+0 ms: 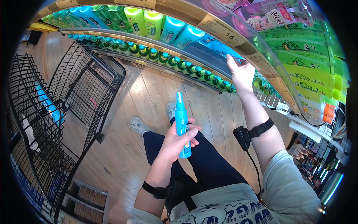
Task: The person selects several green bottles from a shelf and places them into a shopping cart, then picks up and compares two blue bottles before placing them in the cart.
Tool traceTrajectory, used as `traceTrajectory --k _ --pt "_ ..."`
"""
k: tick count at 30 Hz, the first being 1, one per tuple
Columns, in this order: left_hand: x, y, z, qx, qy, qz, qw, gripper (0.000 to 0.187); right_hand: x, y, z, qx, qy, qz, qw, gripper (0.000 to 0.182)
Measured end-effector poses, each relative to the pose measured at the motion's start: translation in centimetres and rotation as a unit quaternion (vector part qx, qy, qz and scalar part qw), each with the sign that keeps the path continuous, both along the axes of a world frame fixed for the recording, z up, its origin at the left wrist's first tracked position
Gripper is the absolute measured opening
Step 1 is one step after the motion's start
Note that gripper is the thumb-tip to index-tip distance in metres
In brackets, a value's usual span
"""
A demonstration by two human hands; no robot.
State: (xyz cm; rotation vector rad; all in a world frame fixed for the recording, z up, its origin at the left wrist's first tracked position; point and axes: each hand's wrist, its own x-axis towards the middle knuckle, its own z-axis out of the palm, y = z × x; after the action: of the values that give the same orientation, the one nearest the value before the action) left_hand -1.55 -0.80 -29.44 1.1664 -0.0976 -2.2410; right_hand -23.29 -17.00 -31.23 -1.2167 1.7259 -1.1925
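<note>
A slim blue spray bottle (182, 125) is held upright at the centre of the view, and it is wrapped by the left hand (175, 143), fingers closed around its lower half while the thumb is laid across the label; the white nozzle cap is left clear above the fist, pointing toward 12 o'clock. A black strap is worn on that wrist. Up at 1 o'clock, the right hand (241, 72) is stretched out to the shelf edge (220, 31), where a price tag reading 16.50 is seen; the fingers are extended and pressed against blue bottles (223, 50) on that tier, but whether anything is actually gripped there cannot be told, since the fingertips are hidden behind the rail. A black band with a small device and a trailing cable is strapped on the right forearm. Rows of small green-capped bottles (164, 58) are lined along the lower shelf, running from 11 o'clock across to 2 o'clock, and larger green and turquoise bottles (143, 20) are ranked above them at 12 o'clock. Over at 9 o'clock, a black wire shopping cart (67, 108) is parked on the wooden floor (149, 93), well apart from both hands. Dark trousers and grey shoes are seen below the held bottle, toward 6 o'clock.
</note>
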Motion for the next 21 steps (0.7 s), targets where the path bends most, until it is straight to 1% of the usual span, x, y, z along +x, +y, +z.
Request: traceTrajectory --k 1,5,7,11,13,17,19,21 --pt "0.0 0.0 0.0 -0.003 -0.002 -0.003 1.0 0.041 0.1 -0.2 -0.2 -0.025 -0.015 -0.012 0.999 0.04" --pt "0.0 0.1 0.0 -0.013 -0.004 -0.014 1.0 0.041 -0.1 -0.9 -0.3 -0.021 -0.024 0.017 0.999 0.036" --pt "0.1 0.2 0.0 -0.014 -0.003 -0.013 1.0 0.041 -0.5 -1.2 -1.0 -0.034 0.058 0.035 0.997 0.036" --pt "0.1 0.4 -0.2 -0.018 -0.001 -0.011 1.0 0.042 -0.8 -1.5 -2.0 -0.01 0.012 0.013 1.0 0.033" --pt "0.2 0.5 -0.2 -0.016 -0.004 -0.01 1.0 0.042 -1.0 -1.6 -2.3 -0.003 0.082 0.016 0.997 0.029" --pt "0.2 0.5 -0.2 -0.016 -0.01 -0.008 1.0 0.042 -1.0 -1.5 -2.0 0.013 0.073 0.019 0.997 0.026" --pt "0.1 0.5 -0.2 -0.018 -0.007 -0.007 1.0 0.042 -1.3 -1.5 -2.6 -0.008 0.121 0.015 0.993 0.026" --pt "0.0 0.5 -0.2 -0.019 -0.004 -0.007 1.0 0.042 -1.5 -1.6 -2.9 -0.015 0.141 0.017 0.99 0.025"
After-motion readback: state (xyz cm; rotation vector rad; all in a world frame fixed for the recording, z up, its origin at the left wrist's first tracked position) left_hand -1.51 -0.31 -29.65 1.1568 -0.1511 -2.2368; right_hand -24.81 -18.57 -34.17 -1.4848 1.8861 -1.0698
